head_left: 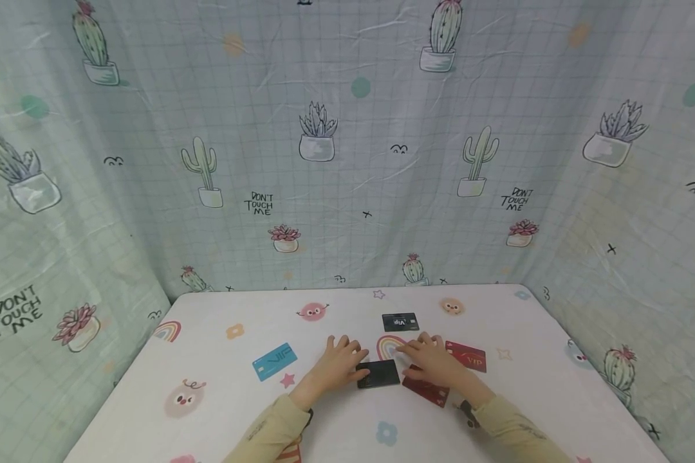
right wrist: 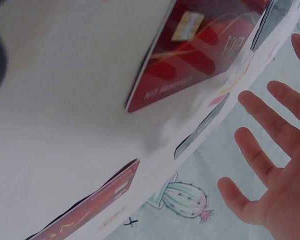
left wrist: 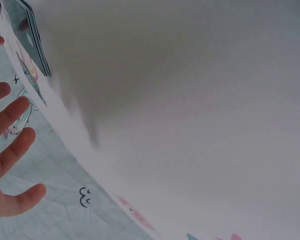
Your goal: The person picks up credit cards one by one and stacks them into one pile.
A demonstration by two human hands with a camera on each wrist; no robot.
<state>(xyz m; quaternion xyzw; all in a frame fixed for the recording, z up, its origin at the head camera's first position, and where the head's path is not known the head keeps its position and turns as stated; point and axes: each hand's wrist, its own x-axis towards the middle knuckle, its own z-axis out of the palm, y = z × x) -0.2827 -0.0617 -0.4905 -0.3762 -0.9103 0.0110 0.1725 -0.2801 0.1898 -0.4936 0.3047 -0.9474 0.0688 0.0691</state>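
Near the table's middle lies a small stack of black cards (head_left: 379, 375), its layered edge showing in the left wrist view (left wrist: 30, 42). My left hand (head_left: 337, 362) hovers at its left side, fingers spread and slightly bent, the thumb by the card's edge; whether it touches cannot be told. Over a dark red VIP card (head_left: 427, 390) is my right hand (head_left: 435, 361), its fingers apart and gripping nothing. In the right wrist view that card (right wrist: 195, 60) lies flat, with finger reflections on its glossy face. Another red VIP card (head_left: 470, 360) is just right of this hand.
A black Vip card (head_left: 401, 322) lies farther back, beyond both hands. Off to the left is a blue VIP card (head_left: 275, 361), set at an angle. The white table (head_left: 220, 379) has printed cartoon figures. Cactus-patterned curtains (head_left: 359, 193) surround its back and sides.
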